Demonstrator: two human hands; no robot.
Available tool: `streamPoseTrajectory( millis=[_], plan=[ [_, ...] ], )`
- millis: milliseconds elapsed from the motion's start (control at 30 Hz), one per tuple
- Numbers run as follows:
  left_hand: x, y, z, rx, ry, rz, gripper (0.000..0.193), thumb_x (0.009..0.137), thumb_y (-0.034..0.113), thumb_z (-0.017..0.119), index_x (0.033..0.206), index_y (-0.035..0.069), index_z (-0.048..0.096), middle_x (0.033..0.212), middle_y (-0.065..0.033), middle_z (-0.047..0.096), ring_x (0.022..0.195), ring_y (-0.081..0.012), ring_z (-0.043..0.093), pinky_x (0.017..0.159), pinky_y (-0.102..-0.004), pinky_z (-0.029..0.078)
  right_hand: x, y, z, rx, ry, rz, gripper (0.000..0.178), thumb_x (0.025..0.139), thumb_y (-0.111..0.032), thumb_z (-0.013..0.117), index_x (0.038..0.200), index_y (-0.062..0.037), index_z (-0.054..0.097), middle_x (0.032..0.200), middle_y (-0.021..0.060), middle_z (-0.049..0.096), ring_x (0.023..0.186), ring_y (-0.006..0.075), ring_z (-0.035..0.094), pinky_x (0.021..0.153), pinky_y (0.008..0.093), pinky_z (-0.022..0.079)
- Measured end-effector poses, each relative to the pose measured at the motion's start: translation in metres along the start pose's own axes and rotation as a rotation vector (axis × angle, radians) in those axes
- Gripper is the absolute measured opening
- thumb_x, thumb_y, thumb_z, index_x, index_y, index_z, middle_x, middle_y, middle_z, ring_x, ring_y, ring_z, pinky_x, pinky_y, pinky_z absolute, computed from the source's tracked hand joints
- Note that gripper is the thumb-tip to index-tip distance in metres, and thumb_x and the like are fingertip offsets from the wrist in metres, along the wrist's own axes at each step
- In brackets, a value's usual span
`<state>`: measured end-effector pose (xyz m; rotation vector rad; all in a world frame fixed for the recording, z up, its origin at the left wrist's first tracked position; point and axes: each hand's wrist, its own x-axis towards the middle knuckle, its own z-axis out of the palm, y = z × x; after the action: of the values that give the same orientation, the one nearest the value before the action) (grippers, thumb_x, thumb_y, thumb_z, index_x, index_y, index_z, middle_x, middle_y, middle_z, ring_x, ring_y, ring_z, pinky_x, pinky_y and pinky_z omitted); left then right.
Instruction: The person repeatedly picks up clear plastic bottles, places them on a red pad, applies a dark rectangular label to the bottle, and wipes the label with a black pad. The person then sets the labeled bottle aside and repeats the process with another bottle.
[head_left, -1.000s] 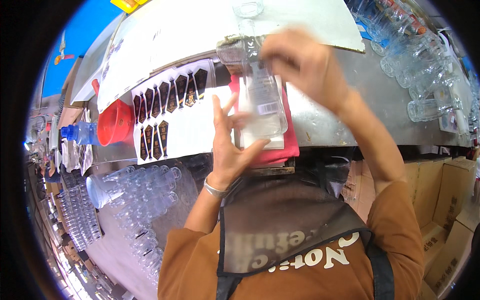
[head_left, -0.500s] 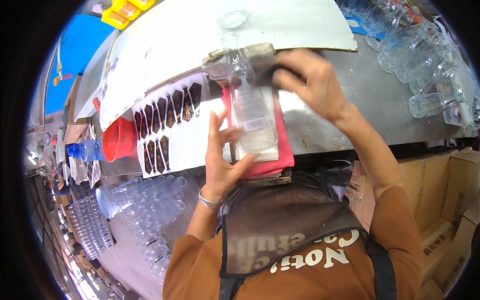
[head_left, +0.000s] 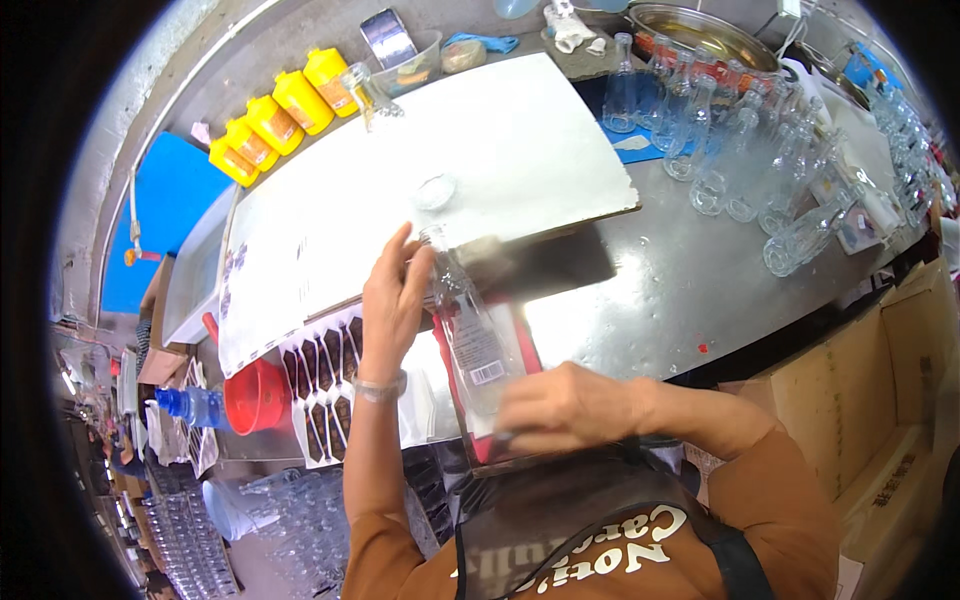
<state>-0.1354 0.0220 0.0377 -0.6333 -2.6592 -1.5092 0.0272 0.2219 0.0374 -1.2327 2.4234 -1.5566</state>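
Note:
A clear glass bottle (head_left: 468, 325) lies with its neck toward the white board and its base toward me. A printed label with a barcode faces up on its body. My left hand (head_left: 396, 285) is at the bottle's neck, fingers bent against it, thumb hidden. Over the base end is my right hand (head_left: 560, 408), smeared by motion; its fingers cannot be made out. Pink-red cloth (head_left: 529, 348) shows beneath the bottle. Left of it lies a sheet of dark, tie-shaped labels (head_left: 318, 400), partly covered by my left forearm.
A white board (head_left: 530, 140) spans the bench, with a clear glass piece (head_left: 435, 192) on it. Yellow bottles (head_left: 302, 102) line its far left. Several glass bottles (head_left: 740, 150) crowd the right. A red tub (head_left: 254, 396) stands left; an open cardboard box (head_left: 830, 370) sits at right.
My left hand has moved from beside the bottle's base up to its neck. The right hand has come down from the neck end to the base. The bottle has turned and its barcode shows.

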Motion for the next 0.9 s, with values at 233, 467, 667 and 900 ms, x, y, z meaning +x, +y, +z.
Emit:
streamPoseTrajectory(
  millis=[233, 467, 667, 900],
  plan=[
    [-0.014, 0.036, 0.017, -0.247, 0.093, -0.049, 0.048, 0.098, 0.014, 0.063, 0.141, -0.004, 0.049, 0.104, -0.0101, 0.069, 0.095, -0.0161, 0.066, 0.085, -0.0294, 0.053, -0.001, 0.053, -0.077, -0.054, 0.762, 0.399, 0.029, 0.095, -0.010, 0.062, 0.122, -0.0027, 0.065, 0.109, 0.0099, 0.070, 0.097, 0.0149, 0.064, 0.087, 0.0284, 0.051],
    [0.011, 0.086, -0.050, -0.501, 0.287, 0.055, 0.045, 0.102, 0.015, 0.057, 0.141, -0.004, 0.045, 0.087, -0.0029, 0.057, 0.080, -0.0100, 0.061, 0.083, -0.0309, 0.056, -0.057, 0.057, -0.117, 0.609, 0.979, 0.465, 0.026, 0.099, -0.011, 0.057, 0.122, -0.0017, 0.061, 0.102, 0.0045, 0.064, 0.095, 0.0111, 0.064, 0.087, 0.0259, 0.053],
    [0.121, 0.065, -0.113, -0.285, 0.423, 0.244, 0.041, 0.101, 0.020, 0.061, 0.134, -0.002, 0.052, 0.090, -0.0066, 0.067, 0.084, -0.0107, 0.066, 0.080, -0.0245, 0.052, 0.013, 0.057, -0.158, 0.374, 0.658, 0.508, 0.026, 0.099, -0.023, 0.060, 0.115, -0.0027, 0.065, 0.094, 0.0043, 0.067, 0.081, 0.0050, 0.061, 0.068, 0.0204, 0.049],
    [0.180, -0.009, -0.098, 0.010, 0.538, 0.292, 0.043, 0.100, 0.023, 0.063, 0.133, -0.001, 0.052, 0.099, -0.0122, 0.072, 0.091, -0.0163, 0.071, 0.084, -0.0274, 0.055, 0.149, 0.134, -0.132, -0.499, 0.643, 0.207, 0.092, 0.072, -0.060, 0.078, 0.135, 0.0029, 0.053, 0.116, 0.0200, 0.070, 0.107, 0.0337, 0.068, 0.096, 0.0389, 0.051]
  ],
)
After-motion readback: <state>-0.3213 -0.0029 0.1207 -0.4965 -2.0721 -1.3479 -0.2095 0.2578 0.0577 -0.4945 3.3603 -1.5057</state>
